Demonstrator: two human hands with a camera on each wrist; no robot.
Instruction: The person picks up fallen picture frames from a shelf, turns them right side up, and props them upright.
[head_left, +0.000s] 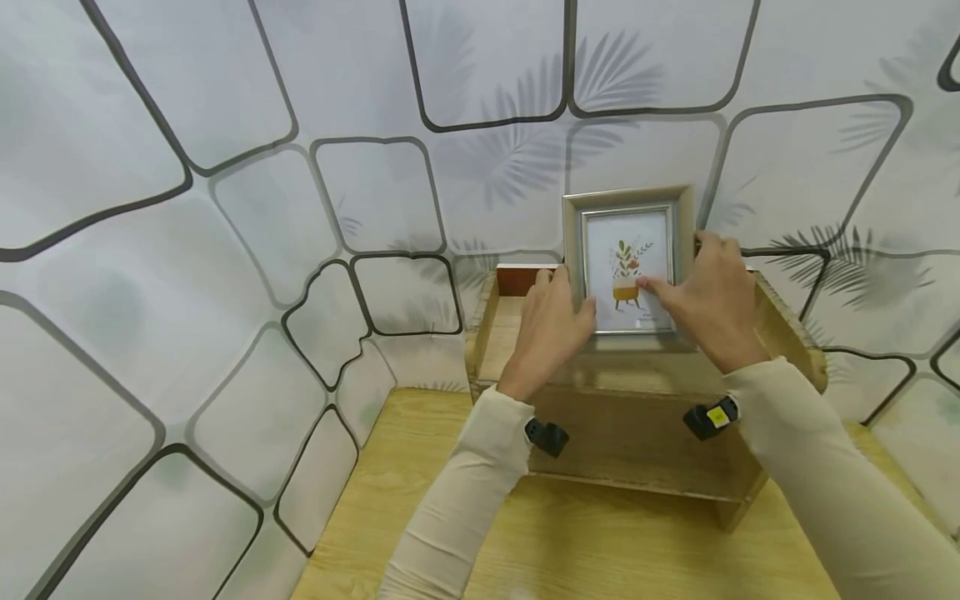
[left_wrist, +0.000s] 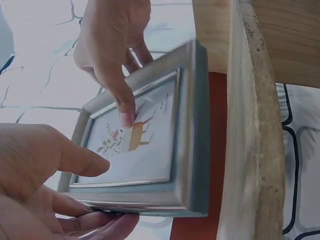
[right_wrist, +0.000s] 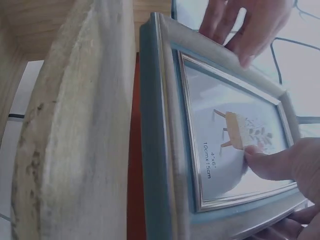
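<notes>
A silver-toned picture frame (head_left: 609, 250) stands upright over the top of a small wooden shelf (head_left: 637, 437), its front towards me. Behind the glass is a print of a plant in an orange pot on legs. My left hand (head_left: 546, 329) grips the frame's left side, thumb at the front and fingers behind the edge. On the opposite side my right hand (head_left: 712, 304) holds it, the thumb pressing on the glass beside the pot. Up close, the frame's outer side (left_wrist: 201, 135) looks blue-grey in the left wrist view.
A red-brown piece with a white top edge (head_left: 521, 280) lies along the shelf's back, partly hidden by the frame. The shelf stands on a yellow wood-grain table (head_left: 420, 467). Patterned fabric walls (head_left: 397, 200) rise behind and to the left.
</notes>
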